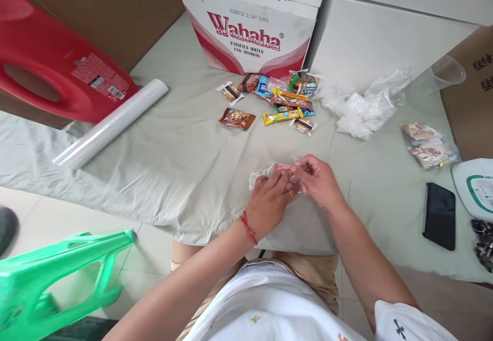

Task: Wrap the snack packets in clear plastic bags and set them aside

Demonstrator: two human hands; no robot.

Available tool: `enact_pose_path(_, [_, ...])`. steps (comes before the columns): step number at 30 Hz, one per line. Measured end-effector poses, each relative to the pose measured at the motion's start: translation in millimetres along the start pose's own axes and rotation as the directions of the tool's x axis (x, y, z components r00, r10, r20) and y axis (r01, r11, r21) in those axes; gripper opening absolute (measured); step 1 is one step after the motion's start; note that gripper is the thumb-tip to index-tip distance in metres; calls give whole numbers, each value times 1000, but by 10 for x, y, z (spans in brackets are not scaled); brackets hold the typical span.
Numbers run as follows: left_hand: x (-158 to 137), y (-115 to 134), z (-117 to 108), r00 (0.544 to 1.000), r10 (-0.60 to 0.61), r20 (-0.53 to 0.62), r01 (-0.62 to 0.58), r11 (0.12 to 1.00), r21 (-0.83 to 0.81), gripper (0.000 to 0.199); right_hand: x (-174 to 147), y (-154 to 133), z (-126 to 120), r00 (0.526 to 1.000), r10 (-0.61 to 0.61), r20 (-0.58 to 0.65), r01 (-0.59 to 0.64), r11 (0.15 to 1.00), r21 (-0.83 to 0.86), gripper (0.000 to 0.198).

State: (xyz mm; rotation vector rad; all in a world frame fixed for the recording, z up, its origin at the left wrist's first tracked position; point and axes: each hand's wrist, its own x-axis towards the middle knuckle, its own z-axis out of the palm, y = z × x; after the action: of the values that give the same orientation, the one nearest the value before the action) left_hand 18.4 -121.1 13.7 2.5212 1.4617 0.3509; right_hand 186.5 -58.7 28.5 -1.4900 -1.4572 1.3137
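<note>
Seemingly, wrapping is going on: toward the front edge of the table (192, 187), the left hand (268, 200), fingers slightly apart, is pressing a pink packet (283, 167); the right hand (318, 179) is pinching clear film (260, 174), probably needing folding over next.

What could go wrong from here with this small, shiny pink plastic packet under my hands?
The crinkled clear plastic film might tear or bunch, with your left hand pressing down and your right hand at the edge of the pink packet. The long, cylindrical, silvery plastic roll could roll if bumped. The black, rectangular phone, near the front edge of the grey-green table covering, might get knocked off.
</note>
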Motion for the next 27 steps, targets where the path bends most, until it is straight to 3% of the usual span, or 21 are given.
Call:
enact_pose_path(2, [-80, -75, -50, 999, -9, -51, 2, 990, -141, 43, -5, 28, 188, 996, -79, 29, 83, 976, -203, 21])
enact_pose_path(4, [-182, -190, -118, 979, -100, -175, 43, 951, -306, 42, -56, 43, 277, 986, -153, 66, 166, 881, -444, 19])
enact_pose_path(5, [-229, -261, -151, 948, -197, -250, 94, 923, -372, 40, -93, 44, 291, 980, -178, 91, 199, 820, -536, 21])
enact_pose_path(7, [-289, -423, -198, 829, -442, -342, 260, 847, -465, 35, -171, 42, 283, 970, -195, 143, 241, 736, -632, 27])
enact_pose_path(9, [-288, -592, -211, 729, -621, -289, 432, 744, -509, 35, -234, 50, 256, 961, -205, 184, 275, 723, -633, 31])
enact_pose_path(10, [-268, -669, -208, 718, -660, -223, 493, 707, -506, 36, -256, 61, 242, 956, -219, 193, 292, 733, -615, 31])
enact_pose_path(12, [-208, -789, -194, 752, -650, -110, 543, 705, -457, 40, -277, 94, 223, 948, -251, 193, 317, 761, -566, 31])
enact_pose_path(16, [-112, -848, -196, 838, -545, 23, 511, 771, -379, 41, -270, 159, 222, 939, -299, 169, 342, 778, -526, 31])
enact_pose_path(19, [-84, -797, -224, 831, -553, 56, 537, 772, -339, 43, -256, 181, 234, 935, -317, 157, 350, 766, -539, 29])
enact_pose_path(22, [-70, -785, -241, 837, -543, 64, 529, 774, -348, 21, -250, 192, 235, 935, -320, 150, 348, 762, -546, 28])
enact_pose_path(24, [-72, -827, -244, 826, -560, 68, 527, 724, -445, 14, -249, 201, 229, 935, -321, 148, 349, 765, -542, 29])
enact_pose_path(27, [-107, -920, -248, 755, -653, 66, 568, 600, -564, 17, -246, 218, 219, 932, -332, 148, 358, 768, -531, 29])
